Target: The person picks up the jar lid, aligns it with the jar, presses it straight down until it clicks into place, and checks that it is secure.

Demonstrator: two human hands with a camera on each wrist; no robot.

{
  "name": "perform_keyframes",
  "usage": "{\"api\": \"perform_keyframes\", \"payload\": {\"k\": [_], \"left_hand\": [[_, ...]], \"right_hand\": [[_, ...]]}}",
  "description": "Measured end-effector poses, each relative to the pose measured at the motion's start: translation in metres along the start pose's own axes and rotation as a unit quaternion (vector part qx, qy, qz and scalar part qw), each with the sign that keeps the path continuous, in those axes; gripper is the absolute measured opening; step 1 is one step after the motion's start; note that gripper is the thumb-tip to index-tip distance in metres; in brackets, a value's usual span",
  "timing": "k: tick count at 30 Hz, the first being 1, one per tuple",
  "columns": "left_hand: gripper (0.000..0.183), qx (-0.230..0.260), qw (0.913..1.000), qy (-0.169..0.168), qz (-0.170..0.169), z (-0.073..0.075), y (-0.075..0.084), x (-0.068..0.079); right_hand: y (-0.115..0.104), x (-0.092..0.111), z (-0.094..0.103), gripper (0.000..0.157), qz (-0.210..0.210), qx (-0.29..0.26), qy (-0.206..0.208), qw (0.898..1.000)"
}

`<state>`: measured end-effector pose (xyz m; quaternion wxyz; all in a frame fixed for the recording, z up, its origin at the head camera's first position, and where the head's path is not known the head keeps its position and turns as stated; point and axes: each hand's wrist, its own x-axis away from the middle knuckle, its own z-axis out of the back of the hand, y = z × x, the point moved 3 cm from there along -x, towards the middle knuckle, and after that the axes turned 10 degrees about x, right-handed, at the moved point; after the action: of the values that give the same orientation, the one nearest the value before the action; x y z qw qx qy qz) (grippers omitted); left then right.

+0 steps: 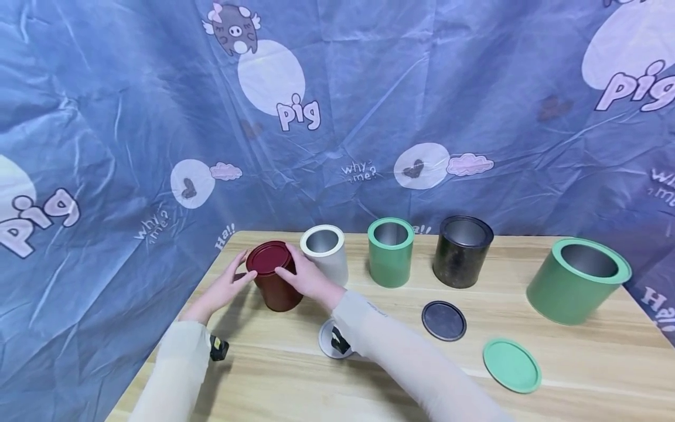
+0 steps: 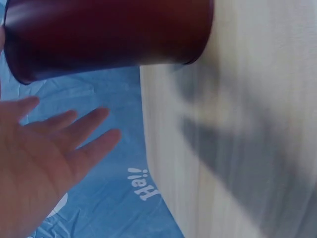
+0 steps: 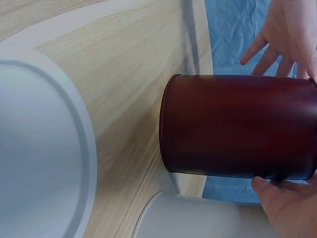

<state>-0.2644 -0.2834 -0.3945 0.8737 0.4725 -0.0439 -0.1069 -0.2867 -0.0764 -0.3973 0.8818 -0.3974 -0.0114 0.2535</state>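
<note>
A dark red canister (image 1: 279, 293), topped by a dark red lid (image 1: 268, 258), stands upright on the wooden table at the left. Beside it on the left is my left hand (image 1: 227, 290), its thumb at the lid's front edge. In the left wrist view, that hand's other fingers (image 2: 84, 129) stretch straight out beside the canister. From the right, my right hand (image 1: 312, 280) touches the top, thumb at the lid's front and a finger at its right rim. Fingertips (image 3: 262, 188) of that hand lie along the canister's side near its top in the right wrist view.
Right of the red canister stand lidless canisters: white (image 1: 337, 266), green (image 1: 390, 266), black (image 1: 457, 264) and a larger green one (image 1: 569, 293). A white lid (image 1: 326, 343) lies partly under my right wrist. Black (image 1: 444, 320) and green (image 1: 511, 365) lids lie farther right.
</note>
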Motion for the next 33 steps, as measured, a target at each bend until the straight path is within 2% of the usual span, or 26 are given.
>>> {"api": "perform_keyframes", "payload": {"k": [5,10,14,22,30,33], "left_hand": [[0.067,-0.003,0.999,0.044,0.007,-0.004,-0.001,0.006],[0.064,-0.012,0.9976,0.065,0.019,-0.007,-0.001,0.009],[0.062,-0.015,0.9963,0.084,0.013,-0.012,0.0,0.011],[0.07,0.013,0.9925,0.121,0.015,-0.019,0.004,0.016],[0.086,-0.058,0.988,0.143,0.013,-0.03,0.005,0.033],[0.089,-0.074,0.9868,0.144,-0.005,-0.036,0.008,0.039]], "right_hand": [[0.0,0.004,0.0,0.066,0.025,-0.013,0.003,1.0],[0.003,0.007,0.0,0.069,0.037,-0.022,-0.006,0.999],[0.009,0.011,0.002,0.069,0.049,-0.022,-0.014,0.998],[0.013,0.024,0.015,0.069,0.031,0.021,-0.048,0.998],[0.024,0.046,0.022,0.067,0.028,0.028,-0.064,0.997],[0.029,0.055,0.027,0.068,0.025,0.035,-0.068,0.997]]}}
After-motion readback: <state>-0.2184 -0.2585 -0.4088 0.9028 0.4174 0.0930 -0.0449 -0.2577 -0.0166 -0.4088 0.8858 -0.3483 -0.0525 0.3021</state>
